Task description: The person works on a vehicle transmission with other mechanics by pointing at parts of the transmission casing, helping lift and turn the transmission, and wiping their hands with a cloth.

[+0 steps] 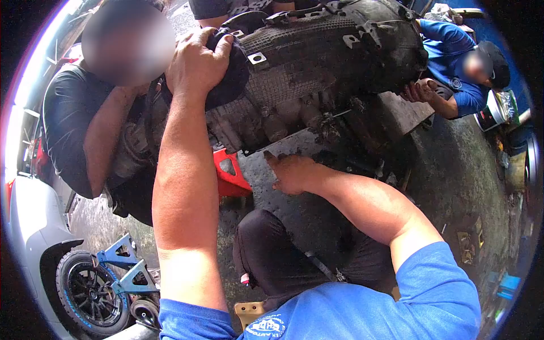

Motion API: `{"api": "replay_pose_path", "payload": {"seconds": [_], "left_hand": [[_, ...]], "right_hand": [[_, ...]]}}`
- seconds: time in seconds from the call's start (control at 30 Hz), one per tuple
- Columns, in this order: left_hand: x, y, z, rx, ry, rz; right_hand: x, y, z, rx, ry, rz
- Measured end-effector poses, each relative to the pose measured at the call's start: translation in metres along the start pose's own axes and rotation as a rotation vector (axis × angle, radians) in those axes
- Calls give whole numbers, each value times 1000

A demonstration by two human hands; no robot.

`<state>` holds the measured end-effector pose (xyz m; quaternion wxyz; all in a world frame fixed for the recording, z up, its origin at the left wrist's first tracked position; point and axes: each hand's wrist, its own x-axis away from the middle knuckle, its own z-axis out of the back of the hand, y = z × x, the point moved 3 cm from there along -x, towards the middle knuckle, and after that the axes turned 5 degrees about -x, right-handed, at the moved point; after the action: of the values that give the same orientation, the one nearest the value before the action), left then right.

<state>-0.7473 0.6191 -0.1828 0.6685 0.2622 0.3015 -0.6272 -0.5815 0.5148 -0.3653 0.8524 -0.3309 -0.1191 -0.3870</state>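
A large, grimy gearbox (317,62) with a ribbed metal casing fills the upper middle of the view. My left hand (198,62) reaches up to its left end, fingers curled over a dark, rounded part there and thumb spread to the right. Below the casing, my right hand (292,173) has its index finger stretched toward the underside, and I see nothing in it. Whether that fingertip touches the metal cannot be made out. A red stand (231,174) shows beneath the gearbox, between my forearms.
One co-worker in a dark shirt (68,124) crouches at the left, close to the gearbox's end. Another, in a blue shirt (447,39), has a hand (419,90) near its right end. A wheel (93,292) and blue stand (127,266) are lower left; a white bucket (492,110) stands right.
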Motion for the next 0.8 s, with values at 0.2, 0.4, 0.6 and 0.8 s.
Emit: {"api": "replay_pose_path", "payload": {"seconds": [0.2, 0.4, 0.6, 0.8], "left_hand": [[0, 0, 1, -16, 24, -21], [0, 0, 2, -9, 4, -33], [1, 2, 3, -2, -8, -11], [1, 0, 2, -5, -11, -6]], "right_hand": [[-2, 3, -2, -20, 23, -2], [-2, 1, -2, -18, 50, 45], [-4, 5, -4, 11, 36, 18], [-2, 6, 0, -1, 64, 7]]}}
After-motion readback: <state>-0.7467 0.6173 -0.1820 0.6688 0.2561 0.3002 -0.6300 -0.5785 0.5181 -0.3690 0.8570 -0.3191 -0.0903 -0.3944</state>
